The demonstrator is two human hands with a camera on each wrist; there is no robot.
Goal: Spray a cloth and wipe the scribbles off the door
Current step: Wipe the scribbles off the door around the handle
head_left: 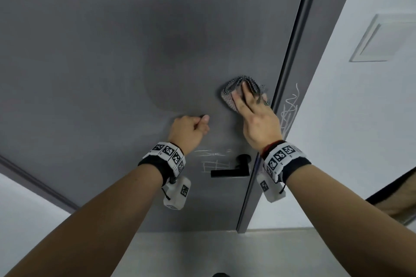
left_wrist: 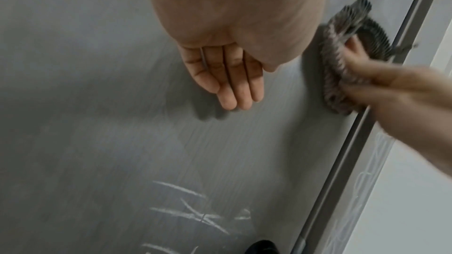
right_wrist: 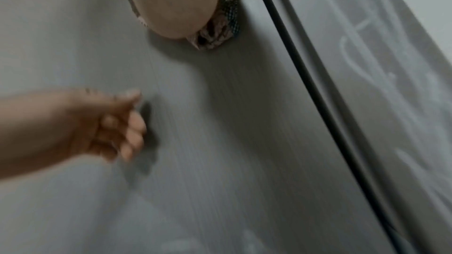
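The grey door [head_left: 108,51] fills the head view. My right hand [head_left: 243,96] presses a folded patterned cloth [head_left: 228,99] flat against it near the door's right edge, fingers straight on top. The cloth [left_wrist: 333,76] looks blurred in the left wrist view, and a corner of the cloth [right_wrist: 215,38] shows under my palm in the right wrist view. My left hand [head_left: 191,128] rests against the door to the left with fingers curled and holds nothing. White scribbles [head_left: 212,161] sit below it by the handle. More white scribbles [head_left: 289,110] run down the door frame.
A black lever handle [head_left: 229,172] sticks out below my right wrist. The dark door frame [head_left: 292,51] borders a white wall [head_left: 349,130] with a square wall panel [head_left: 382,38]. Pale floor [head_left: 202,252] lies below the door.
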